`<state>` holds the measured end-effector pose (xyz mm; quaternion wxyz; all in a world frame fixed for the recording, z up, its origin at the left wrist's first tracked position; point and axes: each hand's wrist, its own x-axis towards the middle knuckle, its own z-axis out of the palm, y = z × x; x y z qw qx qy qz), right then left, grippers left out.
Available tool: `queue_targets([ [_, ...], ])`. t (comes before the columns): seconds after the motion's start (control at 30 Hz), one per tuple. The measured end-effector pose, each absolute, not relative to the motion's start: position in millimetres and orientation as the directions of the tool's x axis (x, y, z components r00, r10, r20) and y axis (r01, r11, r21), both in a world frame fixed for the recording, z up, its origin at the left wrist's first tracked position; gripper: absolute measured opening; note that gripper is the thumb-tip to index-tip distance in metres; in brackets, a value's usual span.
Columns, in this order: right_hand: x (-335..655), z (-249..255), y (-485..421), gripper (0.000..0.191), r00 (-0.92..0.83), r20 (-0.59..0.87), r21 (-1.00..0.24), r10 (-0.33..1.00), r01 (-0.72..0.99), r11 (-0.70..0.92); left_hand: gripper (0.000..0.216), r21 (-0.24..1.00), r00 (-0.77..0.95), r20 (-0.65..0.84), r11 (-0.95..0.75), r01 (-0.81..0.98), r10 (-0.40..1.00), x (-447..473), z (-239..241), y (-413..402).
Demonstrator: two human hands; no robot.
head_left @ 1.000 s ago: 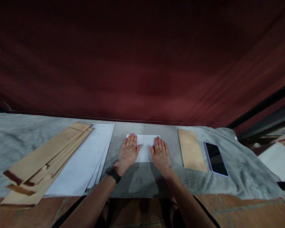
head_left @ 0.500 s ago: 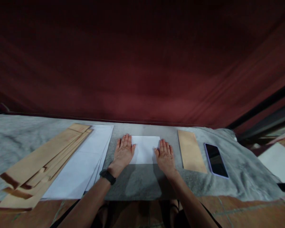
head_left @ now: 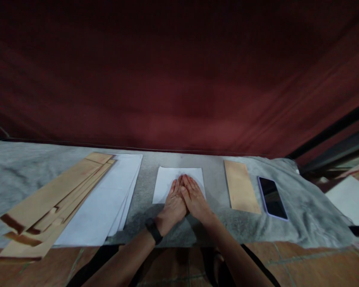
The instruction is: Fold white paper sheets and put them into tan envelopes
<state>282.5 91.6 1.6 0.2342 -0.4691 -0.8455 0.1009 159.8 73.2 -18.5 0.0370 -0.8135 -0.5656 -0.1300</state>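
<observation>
A folded white paper lies on the grey cloth straight ahead of me. My left hand and my right hand rest side by side on its middle, fingers stretched flat and touching each other. Both palms press down on the sheet, and neither hand grips anything. A black band sits on my left wrist.
A stack of white sheets lies to the left, with several brown envelopes fanned over it. One brown envelope lies to the right, and a dark phone beside it. A dark red curtain hangs behind.
My hands slid inward from the paper's left and right edges and now meet at its centre.
</observation>
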Motion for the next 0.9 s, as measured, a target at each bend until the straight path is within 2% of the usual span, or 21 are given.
queue_targets([
  [0.13, 287.1, -3.2, 92.2, 0.055, -0.451, 0.279, -0.361, 0.848, 0.769, 0.527, 0.062, 0.073, 0.316, 0.259, -0.345, 0.936, 0.913, 159.0, -19.2, 69.4],
  [0.47, 307.1, -11.6, 94.0, 0.05, -0.471, 0.314, -0.144, 0.824, 0.835, 0.532, 0.058, 0.115, 0.255, 0.221, -0.284, 0.952, 0.941, 140.2, 2.4, 67.8],
  [0.9, 322.5, -14.9, 94.2, 0.056, -0.381, 0.359, -0.079, 0.852, 0.897, 0.434, 0.058, 0.088, 0.194, 0.189, -0.214, 0.973, 0.963, 116.5, 2.7, 75.0],
])
